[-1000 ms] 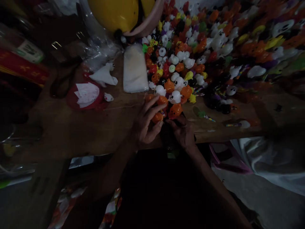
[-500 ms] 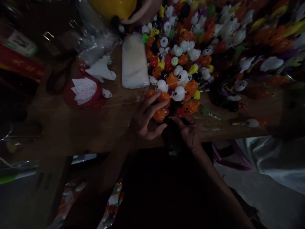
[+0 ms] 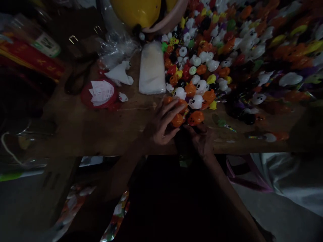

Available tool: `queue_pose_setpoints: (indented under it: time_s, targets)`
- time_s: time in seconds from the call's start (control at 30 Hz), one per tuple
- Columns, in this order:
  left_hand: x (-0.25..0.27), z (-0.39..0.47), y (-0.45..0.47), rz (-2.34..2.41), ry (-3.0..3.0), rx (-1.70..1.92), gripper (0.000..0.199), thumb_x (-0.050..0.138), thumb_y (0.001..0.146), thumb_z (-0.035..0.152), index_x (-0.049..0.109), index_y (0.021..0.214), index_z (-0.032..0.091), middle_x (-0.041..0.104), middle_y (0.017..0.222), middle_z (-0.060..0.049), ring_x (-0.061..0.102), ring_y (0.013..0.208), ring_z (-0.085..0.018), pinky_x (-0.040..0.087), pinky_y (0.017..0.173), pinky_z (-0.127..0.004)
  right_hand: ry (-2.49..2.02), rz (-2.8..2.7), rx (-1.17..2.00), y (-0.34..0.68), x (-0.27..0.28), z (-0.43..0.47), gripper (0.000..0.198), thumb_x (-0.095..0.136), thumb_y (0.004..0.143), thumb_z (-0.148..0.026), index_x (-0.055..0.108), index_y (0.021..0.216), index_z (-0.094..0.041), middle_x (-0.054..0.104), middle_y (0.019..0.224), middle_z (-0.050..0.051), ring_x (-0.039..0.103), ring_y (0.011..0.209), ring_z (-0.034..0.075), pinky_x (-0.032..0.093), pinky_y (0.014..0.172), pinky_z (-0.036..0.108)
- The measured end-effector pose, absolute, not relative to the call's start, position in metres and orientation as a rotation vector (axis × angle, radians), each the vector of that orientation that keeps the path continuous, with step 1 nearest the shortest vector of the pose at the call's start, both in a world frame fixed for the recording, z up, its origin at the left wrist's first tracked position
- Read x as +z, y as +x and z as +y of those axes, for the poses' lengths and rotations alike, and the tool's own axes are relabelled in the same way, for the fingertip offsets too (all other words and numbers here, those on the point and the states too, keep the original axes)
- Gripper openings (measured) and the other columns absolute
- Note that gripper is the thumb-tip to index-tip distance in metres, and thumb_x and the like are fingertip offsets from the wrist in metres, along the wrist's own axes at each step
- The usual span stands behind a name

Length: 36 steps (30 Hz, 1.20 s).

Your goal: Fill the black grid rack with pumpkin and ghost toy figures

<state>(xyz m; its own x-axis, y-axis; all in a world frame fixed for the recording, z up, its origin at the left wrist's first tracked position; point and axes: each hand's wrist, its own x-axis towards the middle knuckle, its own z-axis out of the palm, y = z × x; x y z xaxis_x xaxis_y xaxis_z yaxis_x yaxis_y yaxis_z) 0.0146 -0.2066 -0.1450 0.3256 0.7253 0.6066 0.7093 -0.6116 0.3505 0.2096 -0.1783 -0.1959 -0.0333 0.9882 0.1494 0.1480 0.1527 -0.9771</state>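
My left hand (image 3: pixel 164 122) lies palm-side toward several small orange pumpkin-like toys (image 3: pixel 177 120), its long fingers stretched across them and the thumb apart. Beside it, my right hand (image 3: pixel 202 139) has its fingers closed under an orange toy figure (image 3: pixel 195 118) with dark face marks; the grip point is in shadow. A dark object (image 3: pixel 182 144) that I cannot make out sits between the two hands at the table edge. White ghost-like toys (image 3: pixel 196 101) stand just beyond the fingers.
A large mass of toy figures (image 3: pixel 214 64) covers the back right. Clear plastic bags (image 3: pixel 152 69) lie stacked beyond my left hand. A red object with paper slips (image 3: pixel 101 93) is to the left. A pink bowl (image 3: pixel 171 18) with yellow contents stands behind. Loose toys (image 3: pixel 270 137) lie right.
The view has shifted, so the table sits further right. My right hand's orange toy has come closer to the orange toys under my left hand. A red piece beside it is hidden now.
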Motion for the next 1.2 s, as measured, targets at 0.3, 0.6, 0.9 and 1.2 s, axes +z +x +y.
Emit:
queue_pose_setpoints:
  time_s: [0.3, 0.6, 0.9, 1.2]
  targets:
    - [-0.141, -0.209, 0.012, 1.370, 2.490, 1.114, 0.069, 0.055, 0.087, 0.018, 0.036, 0.153, 0.021, 0.039, 0.161, -0.015, 0.038, 0.151, -0.034, 0.029, 0.128, -0.056, -1.193, -1.325, 1.140, 0.209, -0.194, -0.180, 0.031, 0.083, 0.074, -0.050, 0.078, 0.087, -0.023, 0.079, 0.094, 0.002, 0.073, 0.090, 0.023, 0.057, 0.092, 0.039]
    - [-0.133, -0.211, 0.016, 1.372, 2.432, 1.168, 0.061, 0.054, 0.090, 0.018, 0.040, 0.149, 0.019, 0.042, 0.159, -0.016, 0.040, 0.150, -0.031, 0.030, 0.127, -0.054, -1.191, -1.585, 0.937, 0.211, -0.187, -0.180, 0.023, 0.073, 0.086, -0.044, 0.079, 0.093, -0.023, 0.080, 0.098, 0.005, 0.074, 0.090, 0.025, 0.059, 0.086, 0.039]
    - [-0.107, -0.205, 0.036, 1.613, 2.583, 1.074, 0.050, 0.066, 0.084, 0.021, 0.059, 0.134, 0.023, 0.040, 0.162, -0.011, 0.017, 0.158, -0.041, 0.030, 0.125, -0.064, -1.154, -1.690, 0.894, 0.214, -0.187, -0.180, 0.027, 0.065, 0.091, -0.044, 0.078, 0.098, -0.022, 0.078, 0.100, 0.007, 0.074, 0.089, 0.025, 0.058, 0.083, 0.039]
    - [-0.110, -0.192, 0.037, 1.681, 2.556, 1.045, 0.018, 0.068, 0.086, 0.025, 0.059, 0.101, 0.021, 0.052, 0.154, -0.011, 0.028, 0.156, -0.036, 0.035, 0.125, -0.058, -1.116, -1.847, 0.799, 0.214, -0.185, -0.177, 0.022, 0.059, 0.091, -0.031, 0.074, 0.103, -0.020, 0.077, 0.108, 0.010, 0.073, 0.099, 0.027, 0.058, 0.089, 0.040]
